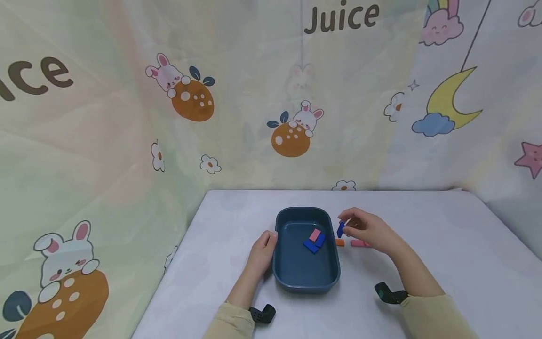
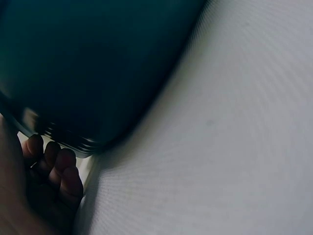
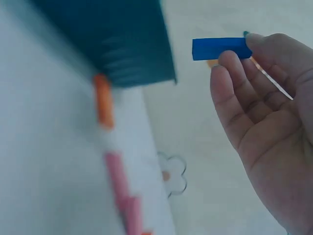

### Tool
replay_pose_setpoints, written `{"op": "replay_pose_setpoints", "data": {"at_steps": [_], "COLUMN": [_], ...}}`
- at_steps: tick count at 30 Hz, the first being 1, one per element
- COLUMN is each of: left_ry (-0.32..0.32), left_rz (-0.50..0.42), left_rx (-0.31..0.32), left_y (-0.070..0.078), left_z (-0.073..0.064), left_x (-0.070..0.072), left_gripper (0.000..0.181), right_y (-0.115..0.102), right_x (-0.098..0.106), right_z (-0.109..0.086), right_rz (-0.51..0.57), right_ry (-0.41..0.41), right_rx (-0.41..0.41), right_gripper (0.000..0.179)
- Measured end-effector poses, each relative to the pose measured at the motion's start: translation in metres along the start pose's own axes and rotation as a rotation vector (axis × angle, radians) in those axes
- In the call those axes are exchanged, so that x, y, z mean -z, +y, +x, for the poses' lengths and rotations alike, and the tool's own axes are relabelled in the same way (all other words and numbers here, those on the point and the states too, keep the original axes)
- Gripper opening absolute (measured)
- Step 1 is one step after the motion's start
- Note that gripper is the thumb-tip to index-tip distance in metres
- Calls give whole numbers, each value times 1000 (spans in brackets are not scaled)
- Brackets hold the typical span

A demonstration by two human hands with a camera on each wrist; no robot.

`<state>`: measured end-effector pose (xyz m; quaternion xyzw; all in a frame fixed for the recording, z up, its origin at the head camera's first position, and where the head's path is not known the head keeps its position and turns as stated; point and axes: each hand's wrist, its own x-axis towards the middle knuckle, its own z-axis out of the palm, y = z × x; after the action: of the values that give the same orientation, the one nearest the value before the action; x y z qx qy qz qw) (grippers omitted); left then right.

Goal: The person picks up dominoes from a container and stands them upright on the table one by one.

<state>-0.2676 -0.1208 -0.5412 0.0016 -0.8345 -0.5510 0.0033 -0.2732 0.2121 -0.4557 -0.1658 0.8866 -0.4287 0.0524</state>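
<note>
A dark teal rectangular bin (image 1: 292, 270) stands on the table. My left hand (image 1: 263, 249) grips its left side, thumb up by the rim; the left wrist view shows the curled fingers (image 2: 71, 183) close to the bin's edge. Inside the bin lie a pink block (image 1: 314, 235) and two blue blocks (image 1: 311, 246). Just right of the bin, above the table, my right hand (image 1: 370, 230) pinches another blue block (image 3: 215, 49) by one end between thumb and fingertips. Below it on the table are an orange block (image 1: 340, 242) and pink blocks (image 1: 359, 243).
The table (image 1: 444, 245) has a white cloth. Behind it hangs a printed curtain (image 1: 245, 94) with rabbits and flowers. A small black device (image 1: 263, 314) sits on the left wrist, and a similar one (image 1: 389, 294) on the right.
</note>
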Motion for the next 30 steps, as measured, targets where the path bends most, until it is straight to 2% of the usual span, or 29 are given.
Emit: {"op": "replay_pose_setpoints", "data": {"at_steps": [5, 12, 19, 30], "left_ry": [11, 14, 9, 6], "left_rz": [18, 16, 6, 9], "left_rx": [9, 2, 16, 18], "left_y": [1, 2, 1, 0], "left_z": [-1, -1, -2, -1], "left_x": [0, 0, -2, -2], "left_gripper": [44, 42, 42, 42], "right_y": [21, 42, 47, 51], "right_x": [-2, -13, -18, -19], "right_z": [-20, -33, -35, -34], "right_rz": [9, -27, -83, -77], "right_ry": [-27, -46, -40, -67], "right_rx": [-17, -8, -36, -46], "right_gripper": [36, 34, 32, 32]}}
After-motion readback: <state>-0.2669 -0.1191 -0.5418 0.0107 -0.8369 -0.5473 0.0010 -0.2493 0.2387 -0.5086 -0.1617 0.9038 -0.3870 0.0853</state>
